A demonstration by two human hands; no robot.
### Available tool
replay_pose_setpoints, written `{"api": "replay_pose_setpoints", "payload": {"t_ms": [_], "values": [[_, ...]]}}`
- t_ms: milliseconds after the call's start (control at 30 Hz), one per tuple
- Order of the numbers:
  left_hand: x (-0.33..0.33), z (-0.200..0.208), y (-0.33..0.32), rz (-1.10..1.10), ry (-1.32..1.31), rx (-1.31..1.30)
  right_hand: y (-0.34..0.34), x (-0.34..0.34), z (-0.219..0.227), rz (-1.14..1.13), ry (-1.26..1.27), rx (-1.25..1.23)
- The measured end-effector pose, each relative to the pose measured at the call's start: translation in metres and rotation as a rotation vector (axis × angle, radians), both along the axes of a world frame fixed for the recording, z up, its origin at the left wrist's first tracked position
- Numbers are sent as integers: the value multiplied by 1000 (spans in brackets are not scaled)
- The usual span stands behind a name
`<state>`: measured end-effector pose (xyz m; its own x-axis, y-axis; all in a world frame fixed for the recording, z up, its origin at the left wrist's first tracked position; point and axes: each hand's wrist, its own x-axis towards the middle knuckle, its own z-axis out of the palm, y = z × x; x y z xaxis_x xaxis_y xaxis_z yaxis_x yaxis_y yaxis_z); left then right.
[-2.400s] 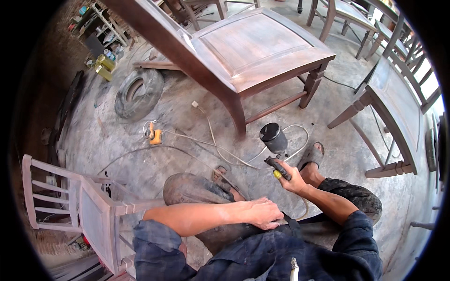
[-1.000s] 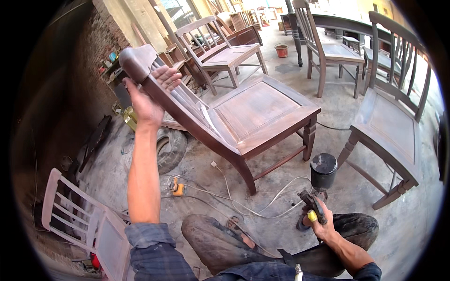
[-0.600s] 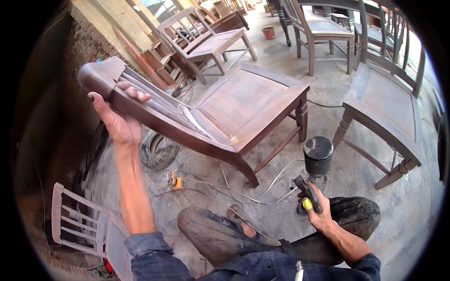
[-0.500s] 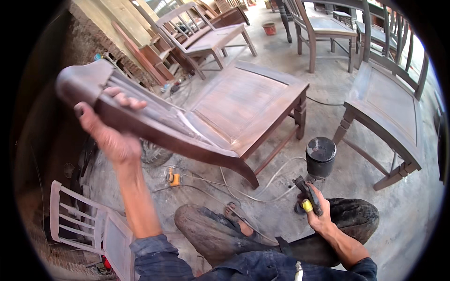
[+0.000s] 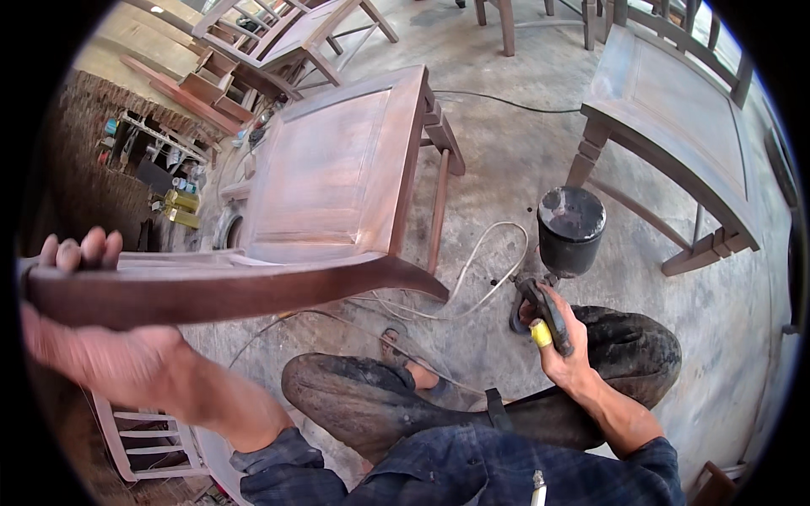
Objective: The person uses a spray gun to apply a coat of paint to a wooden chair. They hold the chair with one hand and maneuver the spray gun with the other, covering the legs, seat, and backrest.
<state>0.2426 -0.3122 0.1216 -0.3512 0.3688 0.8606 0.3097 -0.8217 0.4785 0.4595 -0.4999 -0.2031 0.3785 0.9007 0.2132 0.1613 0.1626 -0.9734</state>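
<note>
A brown wooden chair [image 5: 325,169] is tipped over in front of me, its panelled seat facing me. My left hand [image 5: 118,350] is closed round the upper part of its curved back post [image 5: 211,291], fingers over the top, thumb side below. Over my right knee, my right hand [image 5: 572,341] grips a dark hand tool [image 5: 550,310]. Its working end is partly hidden, so I cannot make out its exact kind. A yellow wrap [image 5: 540,332] covers a digit of this hand. The tool is apart from the chair, near a black bucket [image 5: 572,232].
Another wooden chair [image 5: 666,118] stands at the right, beyond the bucket. Pale and dark cables [image 5: 472,295] loop across the concrete floor. A slatted chair [image 5: 156,434] sits at lower left. Further furniture [image 5: 304,38] and wooden planks [image 5: 181,93] lie at the back left.
My left hand has swung the chair's back leftward and down, so the post lies nearly level and the seat has turned. The right hand still holds the tool over my knee.
</note>
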Motion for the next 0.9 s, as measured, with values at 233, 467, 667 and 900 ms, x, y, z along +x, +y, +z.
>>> {"api": "replay_pose_setpoints", "payload": {"t_ms": [233, 467, 667, 900], "values": [[54, -5, 60, -281, 245, 21, 4, -3, -1, -58, -2, -1], [100, 32, 102, 5, 548, -306, 20, -19, -17, -18, 64, -2], [31, -60, 39, -468, 704, -61, -3, 2, -63, -89, 109, -79], [-102, -114, -135, -1876, 381, -551, 4, -16, -64, -56, 65, -30]]}}
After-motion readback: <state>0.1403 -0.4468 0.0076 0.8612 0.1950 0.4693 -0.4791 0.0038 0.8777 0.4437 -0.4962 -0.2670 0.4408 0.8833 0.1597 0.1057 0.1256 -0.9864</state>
